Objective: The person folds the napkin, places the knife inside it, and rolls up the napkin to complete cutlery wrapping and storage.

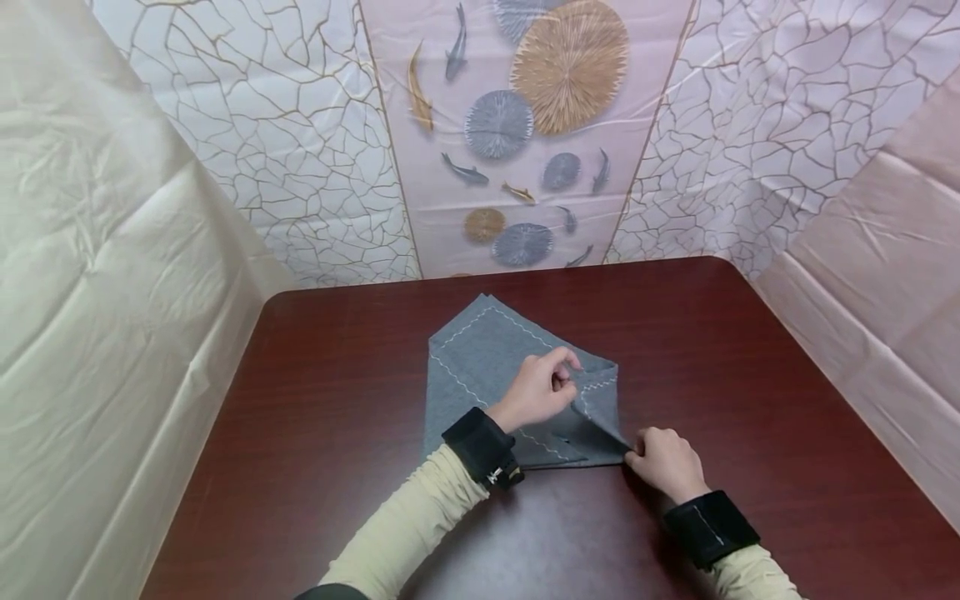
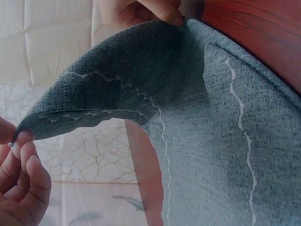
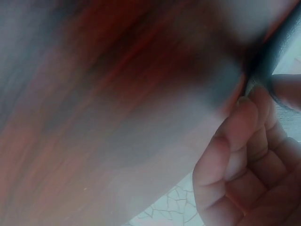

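Pinching a tip of the grey cloth (image 1: 476, 358) between thumb and curled fingers, my left hand (image 1: 536, 387) hangs above the cloth's right-hand part. My right hand (image 1: 663, 458) is closed too, thumb and fingertips gripping the edge at the near right corner, low by the table (image 1: 315, 417). From this right hand, the cloth lies leftward and away; from my left, beneath and mostly leftward. So the right is nearer that corner, the left nearer the main spread. Between my hands a raised flap slants down to the right and toward me, its underside in shadow. The cloth's long axis I can't tell, folded as it is. Farther out, white stitching (image 1: 459, 380) crosses the flat part, whose far point aims at the patterned backdrop (image 1: 495, 192).
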Motion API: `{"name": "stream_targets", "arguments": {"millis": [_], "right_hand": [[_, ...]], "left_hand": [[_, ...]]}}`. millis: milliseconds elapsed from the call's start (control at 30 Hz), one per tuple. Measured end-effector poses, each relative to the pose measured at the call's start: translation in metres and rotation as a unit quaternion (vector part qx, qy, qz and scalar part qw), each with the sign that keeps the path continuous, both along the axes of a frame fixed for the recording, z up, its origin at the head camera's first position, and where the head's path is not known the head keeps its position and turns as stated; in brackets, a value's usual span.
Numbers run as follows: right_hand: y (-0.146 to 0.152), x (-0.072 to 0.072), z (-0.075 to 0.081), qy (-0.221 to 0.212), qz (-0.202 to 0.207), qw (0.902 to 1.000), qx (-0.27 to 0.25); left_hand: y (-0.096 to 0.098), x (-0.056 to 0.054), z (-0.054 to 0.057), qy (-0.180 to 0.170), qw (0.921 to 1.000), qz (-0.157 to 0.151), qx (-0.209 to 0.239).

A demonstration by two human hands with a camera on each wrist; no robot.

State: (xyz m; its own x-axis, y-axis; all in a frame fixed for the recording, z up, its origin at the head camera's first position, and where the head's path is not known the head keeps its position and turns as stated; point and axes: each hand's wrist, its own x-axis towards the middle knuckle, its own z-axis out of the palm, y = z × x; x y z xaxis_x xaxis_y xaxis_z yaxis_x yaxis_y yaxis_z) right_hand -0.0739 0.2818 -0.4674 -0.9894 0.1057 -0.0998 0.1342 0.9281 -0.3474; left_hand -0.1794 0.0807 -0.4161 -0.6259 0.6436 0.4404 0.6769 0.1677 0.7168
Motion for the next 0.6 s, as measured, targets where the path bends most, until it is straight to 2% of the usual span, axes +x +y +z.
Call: {"name": "stream_targets", "arguments": {"millis": [267,600], "right_hand": [[-0.006,-0.002,-0.002,0.010,0.010,0.9999,-0.002],[-0.013,-0.004,-0.003,0.028,0.028,0.9992,-0.006]], "left_hand": [[-0.015,0.001,0.003,0.004,0.9996,0.017,0.024],[-0.036,0.002,-0.001,0.002,0.9986,0.033,0.041]]}}
